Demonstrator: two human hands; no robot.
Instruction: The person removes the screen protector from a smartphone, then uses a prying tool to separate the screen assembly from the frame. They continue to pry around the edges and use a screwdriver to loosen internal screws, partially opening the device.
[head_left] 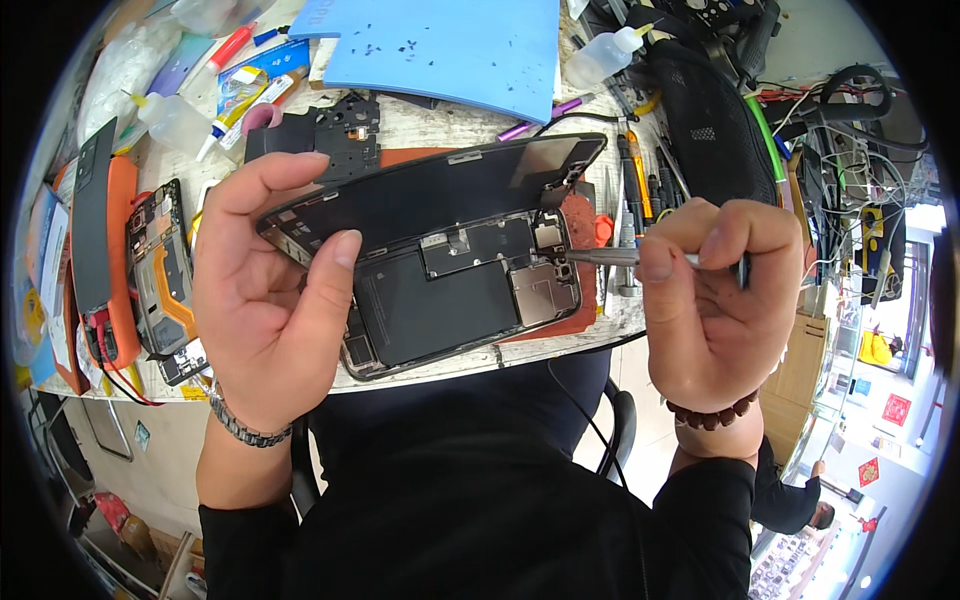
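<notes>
An opened smartphone (435, 312) lies on the table in front of me, with its battery, metal shields and boards exposed. Its screen panel (440, 200) is tilted up along the far side, and a flex cable joins the two at the right end. My left hand (265, 300) is closed on the panel's left end, thumb on the near side. In a pinch of thumb and fingers, my right hand (725, 290) holds a slim screwdriver (605, 257). The screwdriver's tip is at the phone's upper right corner, by the camera area; whether it touches is too small to tell.
A reddish mat (583, 215) lies under the phone. Left of it are another opened phone (160, 270) and an orange device (122, 270). Behind are a blue sheet (440, 55) and dropper bottles (605, 57). Several screwdrivers (640, 175) and a black case (710, 120) lie right.
</notes>
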